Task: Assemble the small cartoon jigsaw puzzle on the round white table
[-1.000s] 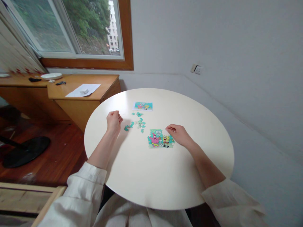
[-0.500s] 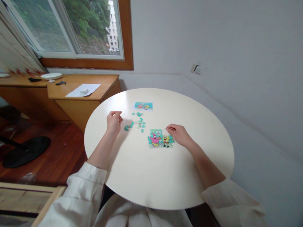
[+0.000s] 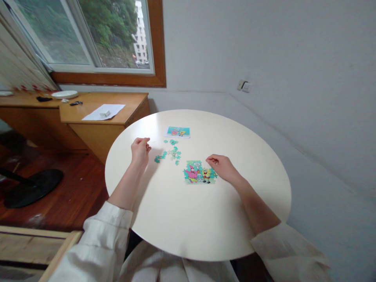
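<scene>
A partly joined jigsaw puzzle [image 3: 199, 173] with a pink starfish, a grey-green figure and a yellow sponge lies flat on the white round table [image 3: 182, 219]. My right hand [image 3: 221, 165] is at its upper right edge, fingers pinched together; whatever may be between them is too small to make out. My left hand [image 3: 140, 152] is held over the table's left side, thumb and fingertips closed, their contents hidden. Beside it lie several loose jigsaw pieces [image 3: 175, 152] in a loose cluster. Behind them is a picture card [image 3: 179, 132] with the same cartoon figures.
Left of the table stands a wooden desk [image 3: 105, 135] bearing a paper sheet [image 3: 95, 112], a small white box [image 3: 105, 113] and a white round lid [image 3: 64, 94]. A black round stand base [image 3: 33, 188] is on the floor. The wall [image 3: 323, 117] closes off the right.
My left hand has drawn slightly left, away from the loose pieces. My right hand stays pinched at the puzzle's edge, and the puzzle looks the same.
</scene>
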`<action>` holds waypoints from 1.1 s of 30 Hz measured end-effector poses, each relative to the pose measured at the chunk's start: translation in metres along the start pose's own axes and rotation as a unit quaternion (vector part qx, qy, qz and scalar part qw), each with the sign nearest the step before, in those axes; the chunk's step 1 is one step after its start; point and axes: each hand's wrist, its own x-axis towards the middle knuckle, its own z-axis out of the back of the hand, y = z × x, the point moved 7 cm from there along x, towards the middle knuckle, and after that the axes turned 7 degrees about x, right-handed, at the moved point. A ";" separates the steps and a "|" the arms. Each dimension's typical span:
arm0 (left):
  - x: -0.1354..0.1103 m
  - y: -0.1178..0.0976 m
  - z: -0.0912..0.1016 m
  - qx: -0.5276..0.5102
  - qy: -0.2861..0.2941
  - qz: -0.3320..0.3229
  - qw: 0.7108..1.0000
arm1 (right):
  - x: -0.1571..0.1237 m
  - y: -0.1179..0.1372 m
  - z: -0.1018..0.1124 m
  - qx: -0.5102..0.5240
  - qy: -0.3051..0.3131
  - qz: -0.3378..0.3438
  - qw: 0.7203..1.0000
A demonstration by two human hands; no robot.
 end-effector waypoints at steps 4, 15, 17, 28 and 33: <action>0.001 0.000 0.001 0.001 -0.007 0.000 1.000 | 0.000 0.000 0.000 0.004 -0.003 0.001 1.000; 0.001 0.001 0.000 0.006 -0.004 -0.002 1.000 | 0.002 -0.003 -0.001 0.004 -0.002 0.002 1.000; 0.002 0.001 0.000 0.013 -0.001 -0.003 1.000 | 0.002 -0.003 -0.001 0.004 -0.002 0.004 1.000; 0.011 0.013 -0.005 0.158 0.020 -0.049 0.986 | 0.001 -0.002 -0.001 0.016 0.000 0.010 1.000; 0.026 0.009 -0.038 0.374 0.078 -0.163 0.910 | 0.000 0.001 -0.001 0.021 0.008 0.003 1.000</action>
